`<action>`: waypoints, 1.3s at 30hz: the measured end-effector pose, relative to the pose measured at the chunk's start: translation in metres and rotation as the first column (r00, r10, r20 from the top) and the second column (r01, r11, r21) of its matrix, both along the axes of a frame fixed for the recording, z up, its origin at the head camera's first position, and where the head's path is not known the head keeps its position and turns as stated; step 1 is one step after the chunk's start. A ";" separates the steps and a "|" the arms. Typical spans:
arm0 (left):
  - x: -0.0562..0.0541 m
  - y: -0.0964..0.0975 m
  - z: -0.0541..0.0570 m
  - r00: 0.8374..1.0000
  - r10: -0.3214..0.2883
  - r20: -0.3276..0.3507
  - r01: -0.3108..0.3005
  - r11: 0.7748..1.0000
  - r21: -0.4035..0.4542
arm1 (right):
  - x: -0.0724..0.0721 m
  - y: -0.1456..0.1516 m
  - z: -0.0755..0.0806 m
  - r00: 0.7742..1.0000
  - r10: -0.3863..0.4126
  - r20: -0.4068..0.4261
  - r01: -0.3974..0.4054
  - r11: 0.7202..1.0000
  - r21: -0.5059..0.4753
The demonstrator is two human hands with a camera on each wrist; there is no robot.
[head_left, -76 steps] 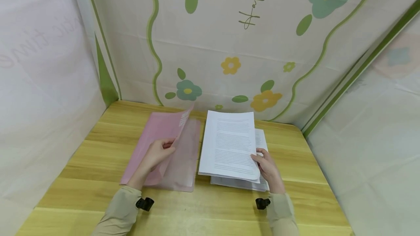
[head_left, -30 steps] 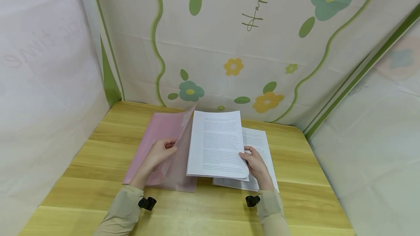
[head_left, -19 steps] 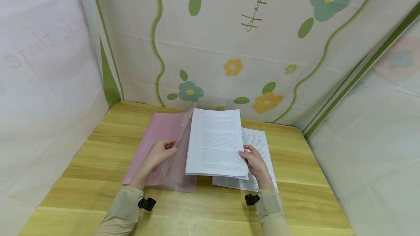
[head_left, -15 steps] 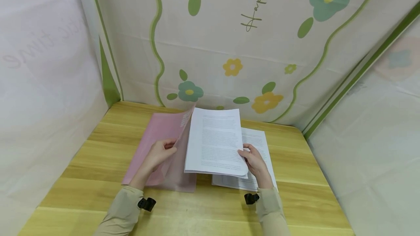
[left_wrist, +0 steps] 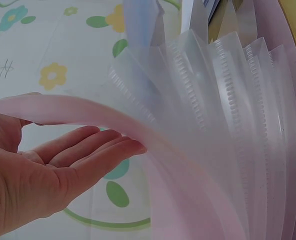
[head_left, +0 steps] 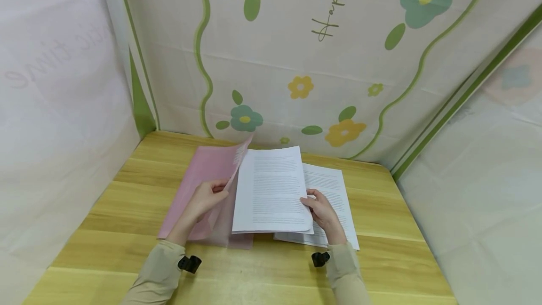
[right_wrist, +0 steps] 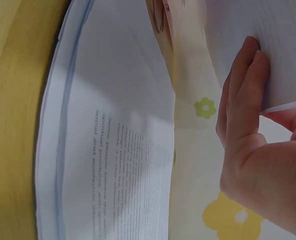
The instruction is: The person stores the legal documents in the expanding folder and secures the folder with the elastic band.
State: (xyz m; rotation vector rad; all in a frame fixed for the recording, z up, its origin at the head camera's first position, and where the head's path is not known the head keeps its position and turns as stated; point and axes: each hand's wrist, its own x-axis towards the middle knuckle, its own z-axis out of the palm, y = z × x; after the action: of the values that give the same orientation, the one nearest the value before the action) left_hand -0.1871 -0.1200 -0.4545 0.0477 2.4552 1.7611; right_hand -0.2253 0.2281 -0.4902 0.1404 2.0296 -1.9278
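at the left of centre in the head view, a pink folder (head_left: pixel 203 187) lies on the wooden bench (head_left: pixel 106 211), its front cover lifted. the left hand (head_left: pixel 203 199) holds that cover up, fingers under it and thumb over the edge, so this grip is closed on the cover. in the left wrist view the hand (left_wrist: pixel 53 170) takes the lower left of the frame, its fingers nearly straight beneath the curved pink cover, and clear plastic sleeves (left_wrist: pixel 223 115) fan out across the right half.

just right of the folder, in the middle of the head view, a sheaf of printed pages (head_left: pixel 271 192) is raised off the bench, its left edge overlapping the folder's open inside. the right hand (head_left: pixel 322 213) pinches the sheaf at its lower right edge, so this grip is closed on the paper. in the right wrist view the fingers (right_wrist: pixel 243 95) curl over the sheet's edge at the upper right of the frame.

further right, partly under the sheaf and the right hand, a stack of printed paper (head_left: pixel 334 192) lies flat on the bench. a floral cloth backdrop (head_left: pixel 296 60) fills the upper part of the head view.
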 end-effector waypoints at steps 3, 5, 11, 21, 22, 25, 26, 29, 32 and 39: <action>0.000 0.000 -0.001 1.000 0.009 0.001 -0.009 1.000 -0.007 | 0.000 -0.003 0.000 1.000 0.018 0.006 -0.018 1.000 -0.013; -0.001 0.001 -0.001 1.000 0.017 0.006 -0.017 1.000 -0.007 | 0.000 -0.005 0.001 1.000 0.024 0.009 -0.024 1.000 -0.016; -0.002 0.002 -0.001 1.000 0.020 0.019 -0.020 1.000 0.005 | 0.000 -0.011 0.004 0.998 0.048 0.027 -0.048 0.999 -0.005; -0.001 0.001 0.001 1.000 0.014 0.015 -0.014 1.000 0.003 | 0.003 -0.009 0.012 0.993 0.115 0.032 -0.114 0.993 -0.041; -0.001 0.001 0.002 1.000 0.013 0.016 -0.013 1.000 0.001 | 0.004 -0.009 0.012 0.992 0.122 0.029 -0.121 0.992 -0.043; 0.000 0.001 0.002 1.000 0.016 0.018 -0.016 1.000 -0.003 | 0.004 -0.010 0.013 0.992 0.127 0.021 -0.125 0.991 -0.046; 0.000 0.001 0.002 1.000 0.016 0.018 -0.016 1.000 -0.004 | 0.004 -0.010 0.013 0.992 0.128 0.016 -0.127 0.991 -0.046; 0.000 0.001 0.002 1.000 0.019 0.020 -0.018 1.000 -0.005 | 0.004 -0.012 0.014 0.992 0.126 0.006 -0.126 0.991 -0.052; -0.001 0.001 0.002 0.999 0.024 0.025 -0.024 1.000 0.000 | 0.003 -0.015 0.016 0.991 0.132 -0.006 -0.132 0.990 -0.047; -0.002 0.002 0.001 0.999 0.030 0.035 -0.030 0.999 0.015 | 0.001 -0.024 0.016 0.991 0.130 -0.016 -0.130 0.990 -0.049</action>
State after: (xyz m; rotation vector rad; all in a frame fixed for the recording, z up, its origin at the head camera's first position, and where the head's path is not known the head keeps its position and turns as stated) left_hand -0.1889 -0.1180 -0.4532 -0.0183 2.4303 1.7777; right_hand -0.2243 0.2039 -0.4741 -0.0159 1.9458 -1.9008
